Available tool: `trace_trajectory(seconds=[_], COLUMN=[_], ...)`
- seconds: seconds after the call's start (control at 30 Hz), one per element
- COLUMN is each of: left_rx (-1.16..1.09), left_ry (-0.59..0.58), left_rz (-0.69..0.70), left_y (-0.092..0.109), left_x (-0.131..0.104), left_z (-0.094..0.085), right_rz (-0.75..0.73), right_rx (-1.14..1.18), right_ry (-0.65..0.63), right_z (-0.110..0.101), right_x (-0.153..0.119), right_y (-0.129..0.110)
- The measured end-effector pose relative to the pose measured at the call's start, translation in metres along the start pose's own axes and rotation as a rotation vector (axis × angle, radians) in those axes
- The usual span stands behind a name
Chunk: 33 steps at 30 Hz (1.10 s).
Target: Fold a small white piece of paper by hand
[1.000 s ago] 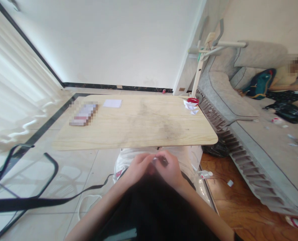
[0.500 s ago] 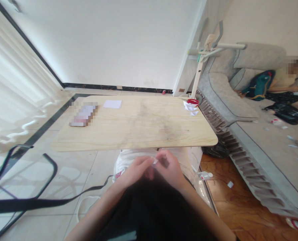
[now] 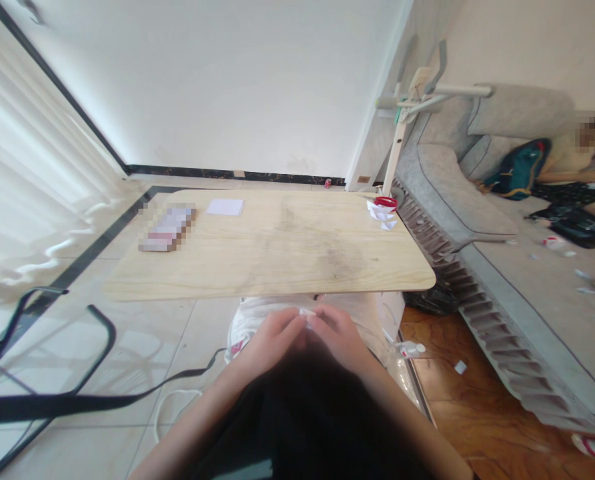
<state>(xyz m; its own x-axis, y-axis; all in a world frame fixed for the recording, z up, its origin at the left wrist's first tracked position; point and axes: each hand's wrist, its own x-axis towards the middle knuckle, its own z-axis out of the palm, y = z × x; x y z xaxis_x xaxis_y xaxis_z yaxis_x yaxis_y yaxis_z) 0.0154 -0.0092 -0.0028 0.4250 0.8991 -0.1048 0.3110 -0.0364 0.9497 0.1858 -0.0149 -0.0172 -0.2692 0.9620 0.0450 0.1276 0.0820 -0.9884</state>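
Observation:
Close to my body, below the table's near edge, my left hand (image 3: 280, 333) and my right hand (image 3: 335, 332) meet fingertip to fingertip. Between them they pinch a small folded piece of white paper (image 3: 306, 313), mostly covered by the fingers. Its exact folded shape is too small to tell. On the wooden table (image 3: 257, 260), at the far right corner, lie several folded paper boats (image 3: 379, 212) beside red-handled scissors (image 3: 386, 202). A stack of white paper sheets (image 3: 225, 207) rests toward the far left of the tabletop.
A blurred-out flat object (image 3: 167, 229) lies at the table's left. Black metal tubing (image 3: 105, 327) and a strap stand at my left. On the right are a grey sofa (image 3: 477, 193) with a seated person, a white bottle (image 3: 411, 349) and a black bag (image 3: 435, 297).
My right hand's fingers have come down and closed in toward the left, so both hands now pinch the paper side by side. The things on the table have not moved.

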Motion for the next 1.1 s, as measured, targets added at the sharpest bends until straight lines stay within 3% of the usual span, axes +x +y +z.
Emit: trace_trajectory(seconds=[0.37,0.57,1.1], left_rx=[0.097,0.214,0.343], left_ry=[0.042,-0.018,-0.036], left_rz=[0.033,0.064,0.090], left_y=[-0.001,0.003,-0.001], left_x=[-0.004,-0.006,-0.005], left_z=[-0.001,-0.003,-0.014], right_rz=[-0.037,-0.064,-0.038], right_rx=[-0.048,-0.077,-0.147], right_ry=[0.031,0.059,0.032], right_z=[-0.001,-0.003,-0.001], right_x=[-0.002,-0.001,-0.001], right_y=[0.001,0.001,-0.004])
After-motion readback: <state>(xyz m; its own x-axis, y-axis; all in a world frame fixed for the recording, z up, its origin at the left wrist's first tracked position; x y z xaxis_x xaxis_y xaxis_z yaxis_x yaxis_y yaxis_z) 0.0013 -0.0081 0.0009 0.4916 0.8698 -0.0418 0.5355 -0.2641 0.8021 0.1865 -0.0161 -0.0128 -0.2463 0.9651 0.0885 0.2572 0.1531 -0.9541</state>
